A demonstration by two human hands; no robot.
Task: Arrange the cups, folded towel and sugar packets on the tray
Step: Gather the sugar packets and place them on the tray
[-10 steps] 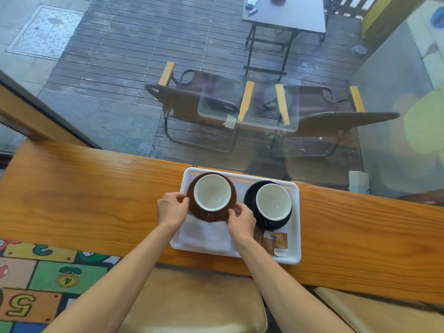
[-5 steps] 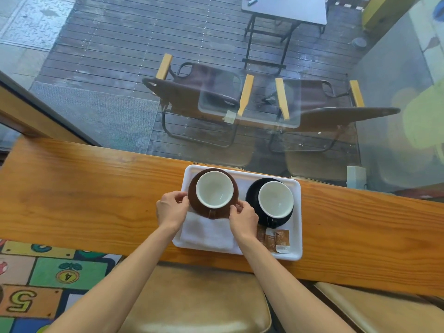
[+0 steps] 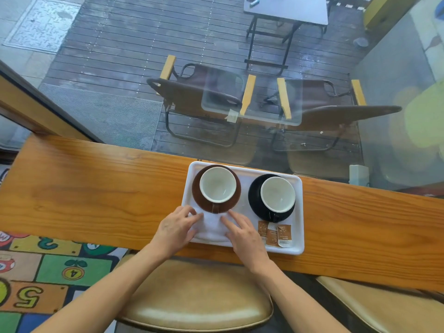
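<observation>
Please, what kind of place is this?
Probably a café: a long wooden window counter, a white serving tray holding brown sugar packets, and outdoor folding chairs on decking.

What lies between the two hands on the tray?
In the head view, the folded white towel lies between the left hand and right hand.

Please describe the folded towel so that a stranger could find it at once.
On the wooden counter lies a white tray. The folded towel occupies its near-left corner, below the brown cup, between both hands; it is the only soft white cloth.
</observation>
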